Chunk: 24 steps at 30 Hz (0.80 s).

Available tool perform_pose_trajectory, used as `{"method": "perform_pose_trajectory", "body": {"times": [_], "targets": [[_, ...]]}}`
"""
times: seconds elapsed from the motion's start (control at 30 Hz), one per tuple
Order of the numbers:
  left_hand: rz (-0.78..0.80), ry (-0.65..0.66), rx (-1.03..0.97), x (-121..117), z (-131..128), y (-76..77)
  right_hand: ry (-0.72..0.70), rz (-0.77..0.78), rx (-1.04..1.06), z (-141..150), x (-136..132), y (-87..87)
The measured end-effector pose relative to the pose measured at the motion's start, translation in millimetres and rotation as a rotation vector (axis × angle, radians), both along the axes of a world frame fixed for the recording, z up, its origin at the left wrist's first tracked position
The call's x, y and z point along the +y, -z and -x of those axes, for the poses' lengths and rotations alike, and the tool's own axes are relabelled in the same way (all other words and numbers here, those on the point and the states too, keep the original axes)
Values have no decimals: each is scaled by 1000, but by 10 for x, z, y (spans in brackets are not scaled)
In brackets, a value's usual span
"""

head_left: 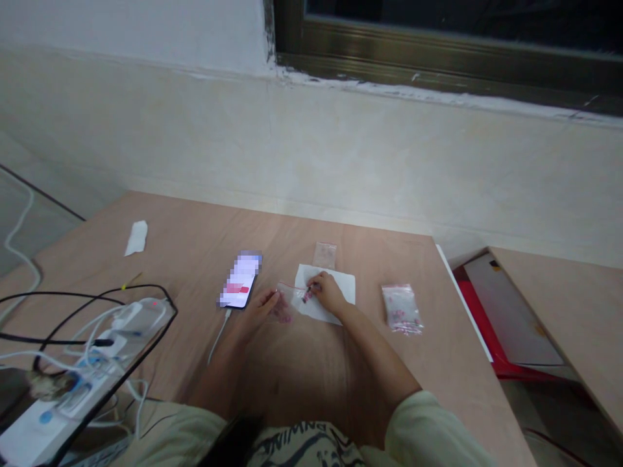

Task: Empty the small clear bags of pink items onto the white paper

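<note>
Because the bag (282,312) looks limp, the left hand (263,307) sensibly pinches its edge; the right hand (329,294) grips small pieces (306,296).

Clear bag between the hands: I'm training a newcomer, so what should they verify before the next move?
1. Left hand gripping the clear bag: ok.
2. Right hand pinching small dark and pink pieces: ok.
3. Those pieces inside or outside the bag: cannot tell, too small.
4. White paper flat on the table: ok.
5. Packed bags apart from the paper: ok, to its right.
6. Phone screen lit: ok.
</note>
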<state>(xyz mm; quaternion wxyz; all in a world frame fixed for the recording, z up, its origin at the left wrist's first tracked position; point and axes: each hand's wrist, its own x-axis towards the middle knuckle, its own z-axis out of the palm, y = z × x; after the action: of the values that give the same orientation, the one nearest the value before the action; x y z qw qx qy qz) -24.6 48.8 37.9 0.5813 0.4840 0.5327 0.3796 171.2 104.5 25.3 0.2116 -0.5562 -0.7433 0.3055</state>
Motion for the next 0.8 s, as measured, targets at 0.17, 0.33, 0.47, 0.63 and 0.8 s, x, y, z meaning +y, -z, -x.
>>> {"method": "perform_pose_trajectory", "body": {"times": [0.17,0.33,0.47,0.63,0.8], "targets": [[-53,29,109,113,7,36,-18,8,-51,-19,26,-16],[-94,52,169,163,-4,34,16,-33,-113,-8,4,-8],[-113,57,185,161,-18,47,45,-55,-137,19,-22,19],[-119,55,199,117,-50,-17,99,-19,-87,8,-37,-44],[-144,61,229,48,-74,-116,46,-12,72,-29,-72,-330]]}}
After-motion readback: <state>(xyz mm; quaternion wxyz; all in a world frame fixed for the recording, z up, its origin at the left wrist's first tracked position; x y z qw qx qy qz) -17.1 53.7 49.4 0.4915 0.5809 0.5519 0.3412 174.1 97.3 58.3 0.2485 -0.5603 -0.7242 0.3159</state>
